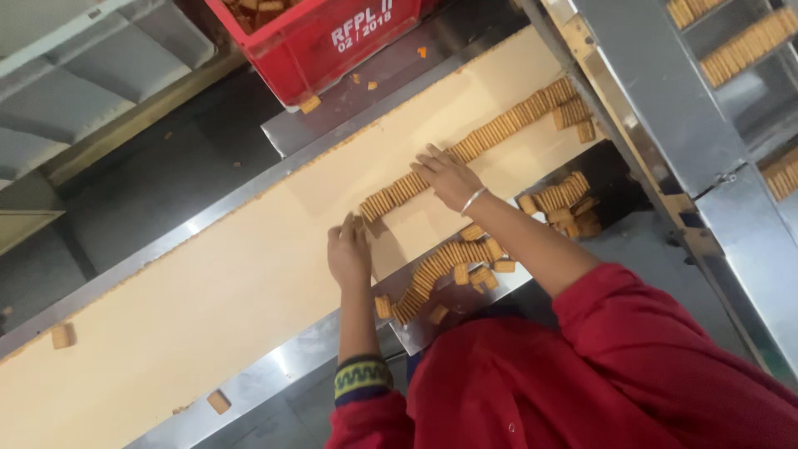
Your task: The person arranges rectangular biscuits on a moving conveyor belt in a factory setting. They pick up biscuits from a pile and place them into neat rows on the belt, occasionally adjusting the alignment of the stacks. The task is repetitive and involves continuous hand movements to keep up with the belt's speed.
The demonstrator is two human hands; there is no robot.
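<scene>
Head view: left hand (349, 252) flat, fingers together, pressed on the cream belt (208, 308) against the near end of the biscuit row (474, 145). Right hand (446, 176) lies on top of the row, fingers loosely spread, farther along. Risk, my judgement: uneven pressure could buckle the standing row and tip biscuits flat. Count: one row; one red crate (324, 41) beyond both hands; biscuits uncountable. Loose heap (449, 270) between the forearms.

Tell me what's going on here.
A person in red stands at a cream conveyor belt carrying a long row of biscuits. The left hand rests at the row's near end and the right hand lies on top of it. More biscuits sit piled on the metal ledge.
</scene>
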